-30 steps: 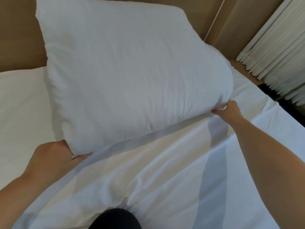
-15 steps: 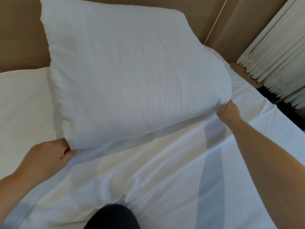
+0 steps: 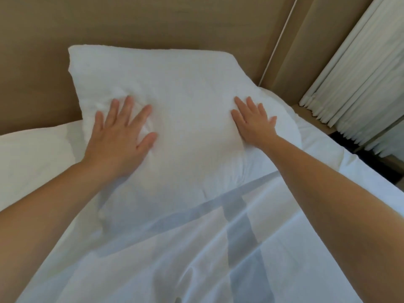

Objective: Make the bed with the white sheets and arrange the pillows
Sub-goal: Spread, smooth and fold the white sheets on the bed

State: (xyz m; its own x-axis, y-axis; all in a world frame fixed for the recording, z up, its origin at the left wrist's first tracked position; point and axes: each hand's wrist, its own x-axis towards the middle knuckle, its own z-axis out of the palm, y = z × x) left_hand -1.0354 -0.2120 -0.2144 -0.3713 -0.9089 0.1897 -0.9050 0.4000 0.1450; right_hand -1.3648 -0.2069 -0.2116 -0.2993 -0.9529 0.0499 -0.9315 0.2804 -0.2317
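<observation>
Pillow (image 3: 185,127) is being pressed against the headboard (image 3: 153,25) by left hand (image 3: 119,136) and right hand (image 3: 253,122) (both flat, fingers spread, nothing gripped). Next: likely smoothing, then release.

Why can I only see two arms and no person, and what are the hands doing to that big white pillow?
The camera sits on the person's head and looks down, so you see only what they see: their own two arms reaching forward. The left hand and the right hand lie flat and open on a big white pillow, fingers spread, pressing into it. Nothing is gripped. The pillow leans against the brown headboard at the top of the bed. Under it lies the white sheet, a bit wrinkled. Another white pillow lies to the left, and pale curtains hang at the right.
</observation>
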